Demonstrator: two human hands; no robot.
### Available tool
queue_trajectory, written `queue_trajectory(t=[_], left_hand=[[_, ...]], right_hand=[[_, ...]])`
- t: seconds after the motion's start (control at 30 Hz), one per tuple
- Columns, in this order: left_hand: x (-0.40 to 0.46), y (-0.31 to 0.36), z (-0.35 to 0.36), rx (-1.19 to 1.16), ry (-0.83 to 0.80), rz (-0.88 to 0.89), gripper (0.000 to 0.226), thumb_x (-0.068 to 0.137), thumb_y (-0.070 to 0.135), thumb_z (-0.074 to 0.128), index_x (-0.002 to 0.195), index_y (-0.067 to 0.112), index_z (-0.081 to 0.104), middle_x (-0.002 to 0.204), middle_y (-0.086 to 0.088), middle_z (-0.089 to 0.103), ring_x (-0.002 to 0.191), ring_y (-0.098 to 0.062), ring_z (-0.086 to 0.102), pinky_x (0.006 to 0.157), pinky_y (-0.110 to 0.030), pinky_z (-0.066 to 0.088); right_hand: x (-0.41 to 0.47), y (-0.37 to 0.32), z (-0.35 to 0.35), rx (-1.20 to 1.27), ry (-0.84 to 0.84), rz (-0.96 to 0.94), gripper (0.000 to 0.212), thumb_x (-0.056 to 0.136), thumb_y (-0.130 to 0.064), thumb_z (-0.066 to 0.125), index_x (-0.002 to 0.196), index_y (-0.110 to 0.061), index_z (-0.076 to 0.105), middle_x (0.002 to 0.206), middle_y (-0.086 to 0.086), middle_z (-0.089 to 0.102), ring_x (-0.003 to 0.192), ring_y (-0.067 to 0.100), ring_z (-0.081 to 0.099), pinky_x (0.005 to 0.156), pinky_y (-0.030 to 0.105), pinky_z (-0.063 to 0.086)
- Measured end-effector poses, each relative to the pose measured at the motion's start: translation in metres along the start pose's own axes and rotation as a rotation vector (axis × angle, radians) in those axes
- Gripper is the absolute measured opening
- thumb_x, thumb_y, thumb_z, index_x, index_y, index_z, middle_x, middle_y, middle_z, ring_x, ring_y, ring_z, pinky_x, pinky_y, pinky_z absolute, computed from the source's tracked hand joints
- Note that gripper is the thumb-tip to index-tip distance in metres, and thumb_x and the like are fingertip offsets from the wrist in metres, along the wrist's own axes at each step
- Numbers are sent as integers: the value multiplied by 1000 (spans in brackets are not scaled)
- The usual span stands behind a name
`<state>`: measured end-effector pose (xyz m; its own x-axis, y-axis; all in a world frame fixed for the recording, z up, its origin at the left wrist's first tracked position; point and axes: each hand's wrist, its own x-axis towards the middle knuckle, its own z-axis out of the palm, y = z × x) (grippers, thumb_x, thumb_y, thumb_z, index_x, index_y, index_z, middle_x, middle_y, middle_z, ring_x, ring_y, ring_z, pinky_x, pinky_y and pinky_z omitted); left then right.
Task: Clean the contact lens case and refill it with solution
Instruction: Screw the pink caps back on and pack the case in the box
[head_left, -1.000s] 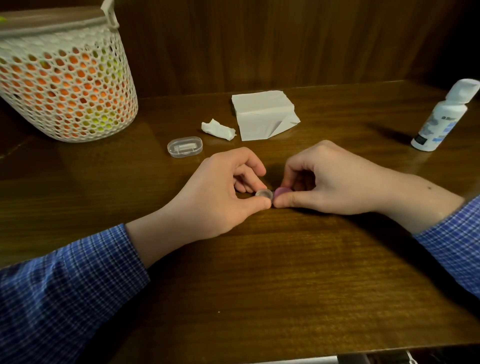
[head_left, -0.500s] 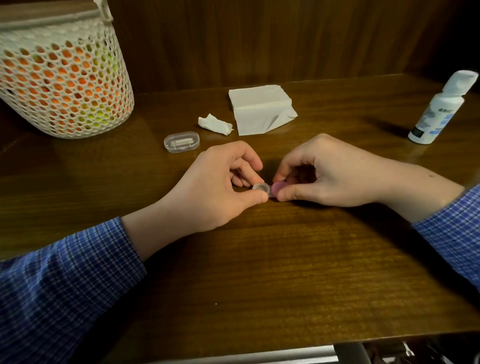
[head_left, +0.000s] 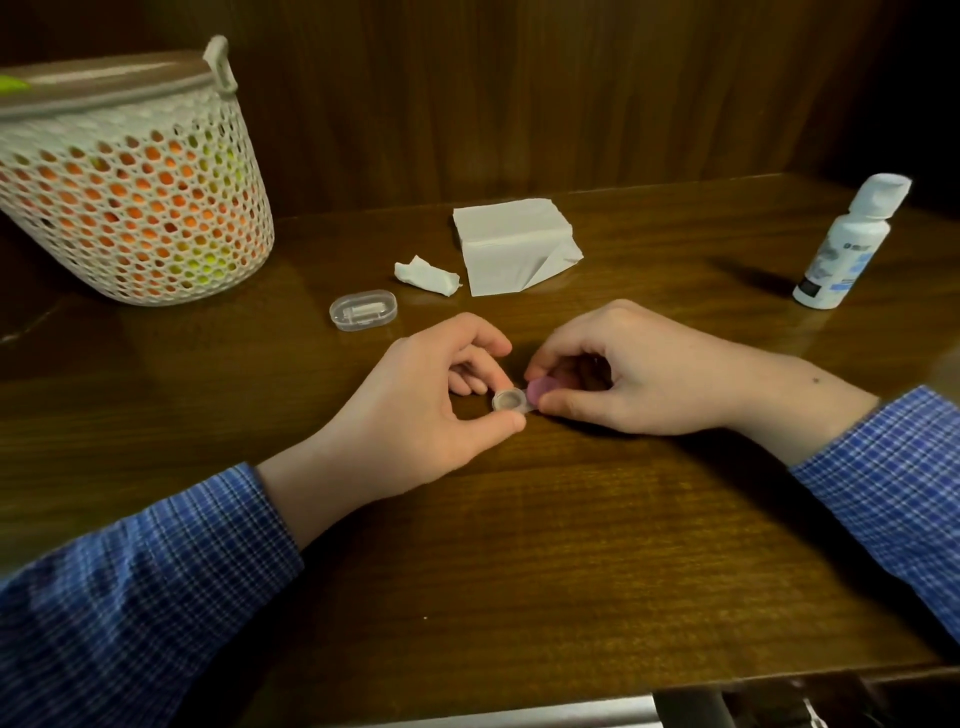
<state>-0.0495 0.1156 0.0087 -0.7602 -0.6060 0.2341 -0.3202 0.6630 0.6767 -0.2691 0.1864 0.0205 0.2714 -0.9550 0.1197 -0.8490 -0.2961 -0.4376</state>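
Since the earlier frame the right hand (head_left: 639, 374) has tilted the pink cap (head_left: 543, 386) up off its well, where before it sat low beside the left thumb; both hands otherwise stay put at mid-table. Broad bare wood on the table (head_left: 519, 571) lies between the hands and the near edge, with more open wood to the left under the basket (head_left: 130, 192), which stands at the far left corner against the wooden back wall. Its left side is cut off by the frame. At the far right a solution bottle (head_left: 841, 249) stands upright, well apart from the hands. A folded tissue stack (head_left: 511, 244) lies behind the hands, a crumpled tissue (head_left: 426, 275) just beside it, and a small clear box (head_left: 363, 310) nearer the left hand (head_left: 421, 410). The contact lens case (head_left: 511, 401) lies flat, long axis running left to right. Left thumb and forefinger pinch its open clear well; the right hand pinches the pink cap. The well under that cap is hidden, and any liquid inside is too small to tell.
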Motion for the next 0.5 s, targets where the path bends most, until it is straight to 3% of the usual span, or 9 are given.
queue_trajectory(t=[0.13,0.23,0.4,0.5], left_hand=[[-4,1,-1,28,-8,50,59,79,29,85,130,20,60,100,14,71,98,-2,68,87,-20,55],[-5,2,-2,57,-21,67,61,79,31,85,133,21,58,99,14,71,98,-3,68,87,-21,55],[-6,1,-6,74,-28,67,59,82,14,81,135,21,57,98,14,71,97,-4,68,88,-19,55],[-6,0,-7,98,-8,77,54,83,5,78,132,20,60,94,14,72,94,-3,69,86,-19,56]], right_hand=[[0,4,3,-5,52,6,35,93,-44,69,125,-29,70,87,-14,71,79,2,65,61,17,50],[0,7,7,36,100,51,34,91,-37,74,123,-27,67,85,-16,68,82,-2,65,64,13,51],[-1,6,5,150,105,90,30,94,-12,66,122,-25,65,98,-11,74,90,5,69,80,25,58],[-1,2,6,257,81,87,36,92,-30,66,128,-30,62,100,-15,73,94,5,69,81,24,58]])
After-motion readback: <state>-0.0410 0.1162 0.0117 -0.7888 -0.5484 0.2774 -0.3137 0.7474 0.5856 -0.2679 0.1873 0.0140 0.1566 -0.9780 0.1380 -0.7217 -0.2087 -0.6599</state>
